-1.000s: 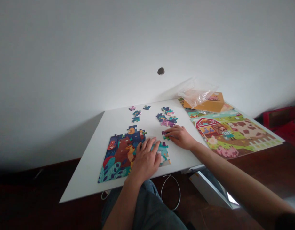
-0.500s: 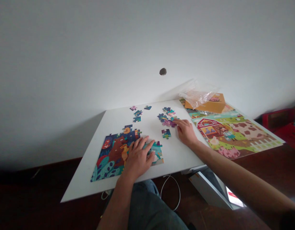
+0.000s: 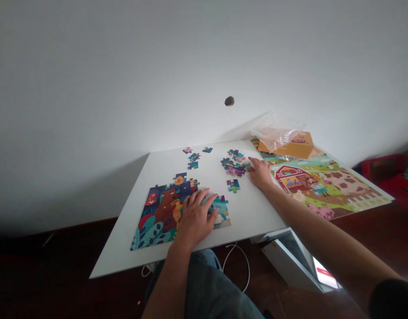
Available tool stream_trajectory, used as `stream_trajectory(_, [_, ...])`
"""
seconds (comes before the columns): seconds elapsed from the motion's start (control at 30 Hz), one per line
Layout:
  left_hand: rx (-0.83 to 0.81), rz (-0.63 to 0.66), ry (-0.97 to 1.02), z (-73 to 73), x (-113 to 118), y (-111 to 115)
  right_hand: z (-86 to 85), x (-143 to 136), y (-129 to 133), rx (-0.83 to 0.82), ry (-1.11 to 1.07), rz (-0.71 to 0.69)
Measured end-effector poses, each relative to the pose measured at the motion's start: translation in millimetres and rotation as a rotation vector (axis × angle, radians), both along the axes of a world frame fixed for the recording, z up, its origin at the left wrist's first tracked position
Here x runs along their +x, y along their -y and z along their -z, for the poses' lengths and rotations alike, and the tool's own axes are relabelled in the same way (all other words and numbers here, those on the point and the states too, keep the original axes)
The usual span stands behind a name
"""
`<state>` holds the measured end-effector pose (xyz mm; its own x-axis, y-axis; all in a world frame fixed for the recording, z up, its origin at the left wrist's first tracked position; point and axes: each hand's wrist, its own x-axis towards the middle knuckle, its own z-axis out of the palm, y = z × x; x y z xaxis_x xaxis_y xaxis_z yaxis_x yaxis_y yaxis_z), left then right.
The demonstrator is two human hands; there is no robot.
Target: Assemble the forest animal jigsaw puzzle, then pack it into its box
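A partly joined jigsaw puzzle with a brown bear and blue leaves lies on the white table. My left hand rests flat across its right part, fingers spread, covering some of the picture. Farther right, my right hand is beside a cluster of loose puzzle pieces, index finger stretched out near the cluster's right side and the other fingers bent. I see nothing held in it. A single teal and purple puzzle piece lies just nearer to me than the cluster.
Several more puzzle pieces lie toward the back of the white table. At right are a farm picture sheet, an orange box and a clear plastic bag. A wall rises behind. A white cable hangs below.
My right hand's fingers have drawn off the purple piece to the right side of the cluster, index finger now stretched out. My left hand stays on the puzzle. The view has shifted slightly.
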<state>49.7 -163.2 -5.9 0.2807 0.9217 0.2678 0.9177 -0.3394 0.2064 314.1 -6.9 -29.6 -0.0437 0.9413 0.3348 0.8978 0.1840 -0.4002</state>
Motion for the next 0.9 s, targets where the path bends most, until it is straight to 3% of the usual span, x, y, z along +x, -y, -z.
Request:
stream_trajectory(0.13, [0.005, 0.000, 0.017, -0.6, 0, 0, 1.0, 0, -1, -0.029, 0.001, 0.017])
stream_trajectory(0.33, [0.011, 0.001, 0.035, -0.8, 0, 1, -1.1, 1, 1, -0.028, -0.022, 0.163])
stream_trajectory(0.53, [0.016, -0.005, 0.050, -1.0, 1, 2, -7.9, 13, 22, -0.033, -0.306, 0.188])
stream_trajectory(0.6, [0.014, -0.005, 0.055, -1.2, 1, 2, -9.0, 14, 41, -0.049, -0.516, 0.117])
stream_trajectory(0.67, [0.014, -0.004, 0.057, -0.6, 1, 2, -9.2, 10, 64, -0.099, -0.731, -0.047])
stream_trajectory(0.8, [0.022, -0.001, 0.054, 1.8, 0, 1, -10.3, -6, 107, -0.206, -0.836, -0.212])
stream_trajectory(0.9, [0.023, -0.003, 0.050, 2.6, 0, 0, -12.7, -19, 122, -0.260, -0.924, -0.317])
